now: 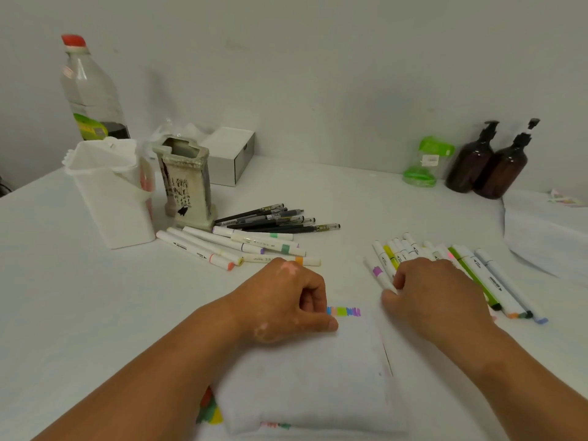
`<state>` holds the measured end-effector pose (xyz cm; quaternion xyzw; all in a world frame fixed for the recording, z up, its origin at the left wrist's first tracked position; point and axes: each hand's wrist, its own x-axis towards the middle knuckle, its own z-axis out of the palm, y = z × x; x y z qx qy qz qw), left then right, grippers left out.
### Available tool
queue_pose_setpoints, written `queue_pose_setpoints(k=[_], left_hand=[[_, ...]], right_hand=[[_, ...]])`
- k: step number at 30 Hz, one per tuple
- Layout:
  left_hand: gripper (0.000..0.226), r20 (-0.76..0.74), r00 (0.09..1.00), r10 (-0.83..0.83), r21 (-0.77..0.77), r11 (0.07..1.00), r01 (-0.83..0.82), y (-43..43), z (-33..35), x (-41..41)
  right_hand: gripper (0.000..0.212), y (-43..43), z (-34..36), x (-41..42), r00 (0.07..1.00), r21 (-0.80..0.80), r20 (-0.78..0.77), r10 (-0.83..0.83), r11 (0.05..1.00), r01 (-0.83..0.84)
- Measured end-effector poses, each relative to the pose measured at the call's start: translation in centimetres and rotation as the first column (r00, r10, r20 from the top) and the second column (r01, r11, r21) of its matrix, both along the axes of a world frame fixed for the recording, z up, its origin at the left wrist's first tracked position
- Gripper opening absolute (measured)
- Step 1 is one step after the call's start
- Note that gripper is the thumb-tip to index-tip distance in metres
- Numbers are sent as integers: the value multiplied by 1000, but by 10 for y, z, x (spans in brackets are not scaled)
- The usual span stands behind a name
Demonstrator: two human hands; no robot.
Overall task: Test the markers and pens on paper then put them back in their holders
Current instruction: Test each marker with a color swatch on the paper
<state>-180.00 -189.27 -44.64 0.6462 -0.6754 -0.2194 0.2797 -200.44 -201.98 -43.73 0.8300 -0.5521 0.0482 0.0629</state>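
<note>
A purple-banded marker [378, 271] is pinched at its near end by the curled fingers [401, 281] of the right hand [439, 300], its far end pointing away and to the left of that hand. A row of markers [477, 275] is laid on the table [366, 198] just beyond and to the right of the same hand, partly covered by it. The left hand [286, 300] is rested on the paper [318, 377] with its fingers curled into the palm and the thumb laid flat on the sheet; nothing can be seen held in it. A short band of colour scribbles [345, 311] is seen just right of the left hand, between the two hands. Beyond the left hand a loose pile of white markers [238, 246] is spread, and farther off a bundle of black pens [276, 219]. Beyond and left of that hand a ceramic holder [187, 186] and a white plastic holder [111, 192] are stood upright side by side. Two brown pump bottles [490, 160] are stood well beyond the right hand.
</note>
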Motion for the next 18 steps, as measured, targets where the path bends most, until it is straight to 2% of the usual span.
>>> queue_pose_setpoints(k=[3, 6, 9, 14, 18], left_hand=[[22, -16, 1000, 5, -14, 1000, -5, 0, 1, 2], [21, -19, 1000, -4, -15, 1000, 3, -1, 1, 2], [22, -29, 999, -15, -4, 1000, 15, 1, 2, 2], [29, -7, 998, -59, 35, 998, 59, 3, 3, 6], [35, 70, 993, -94, 79, 993, 88, 1, -1, 7]], right_hand=[[21, -2, 9, 14, 998, -41, 7, 56, 998, -55], [16, -2, 15, 45, 934, 41, 199, 296, 950, -309], [24, 2, 13, 79, 863, 115, 219, 455, 867, -486], [10, 1, 4, 104, 852, 133, 136, 506, 843, -522], [21, -5, 6, 94, 820, 173, 175, 545, 803, -571]])
